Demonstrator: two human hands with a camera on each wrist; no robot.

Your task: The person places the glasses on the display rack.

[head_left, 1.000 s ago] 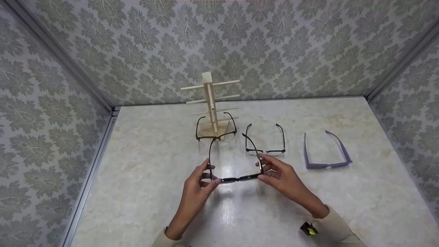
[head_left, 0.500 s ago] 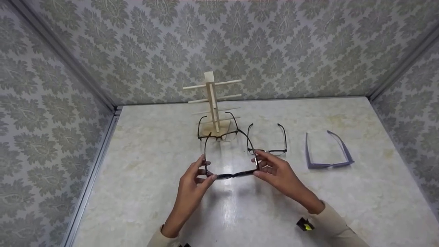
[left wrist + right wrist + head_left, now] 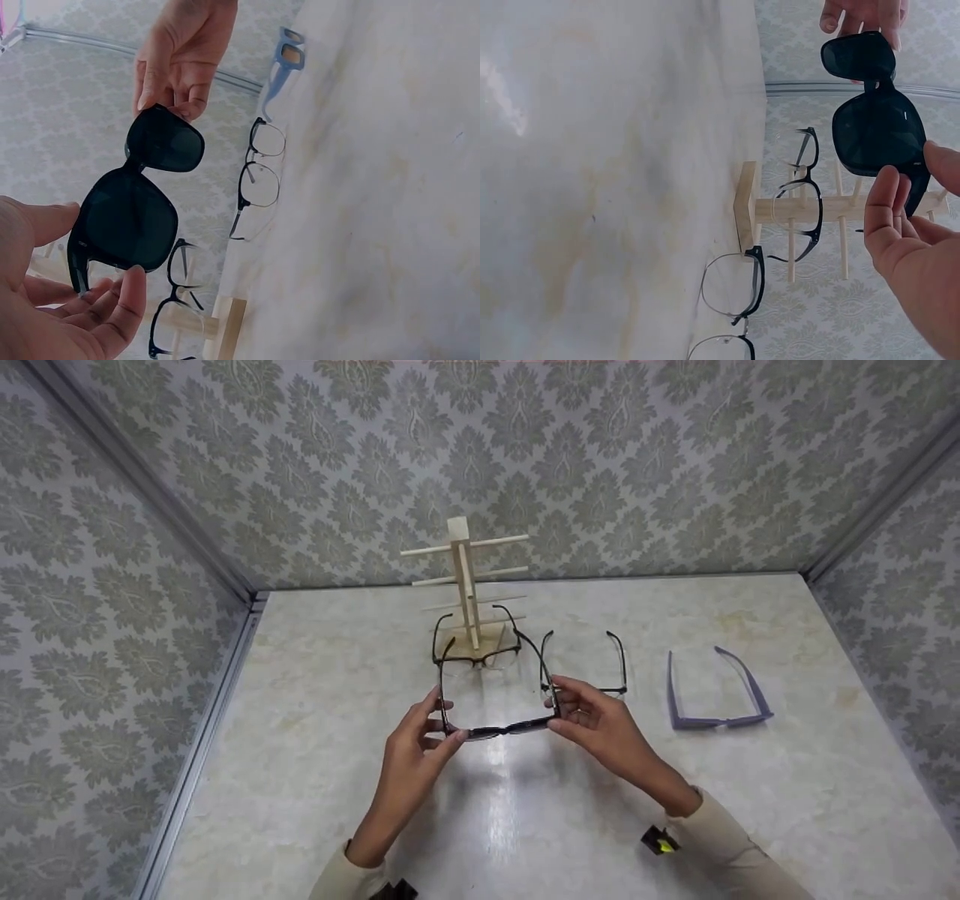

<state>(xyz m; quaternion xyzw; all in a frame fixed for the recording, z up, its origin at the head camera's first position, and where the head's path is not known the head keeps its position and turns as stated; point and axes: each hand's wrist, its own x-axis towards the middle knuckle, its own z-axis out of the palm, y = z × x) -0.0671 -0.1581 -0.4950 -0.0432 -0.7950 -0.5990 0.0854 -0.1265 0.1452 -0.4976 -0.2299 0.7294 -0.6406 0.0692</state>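
Black sunglasses (image 3: pixel 529 726) with dark lenses (image 3: pixel 129 221) are held in the air by both hands, their temples unfolded and pointing away from me. My left hand (image 3: pixel 412 757) pinches the left corner between thumb and fingers. At the opposite corner my right hand (image 3: pixel 607 731) grips the frame and temple the same way. Beyond them stands a wooden display rack (image 3: pixel 462 577) with several crossbars. Dark-rimmed eyeglasses (image 3: pixel 819 204) sit low on that rack. A second pair of half-rim eyeglasses (image 3: pixel 622 667) lies on the table behind my right hand.
Purple-blue glasses (image 3: pixel 679 723) lie unfolded on the right side of the marbled table (image 3: pixel 315 660). Patterned wall panels (image 3: pixel 570 457) enclose the back and both sides, joined by metal strips at the corners.
Both hands have carried the sunglasses slightly left and farther from me, closer to the rack in the head view. The grip looks the same, and the other glasses stay put.
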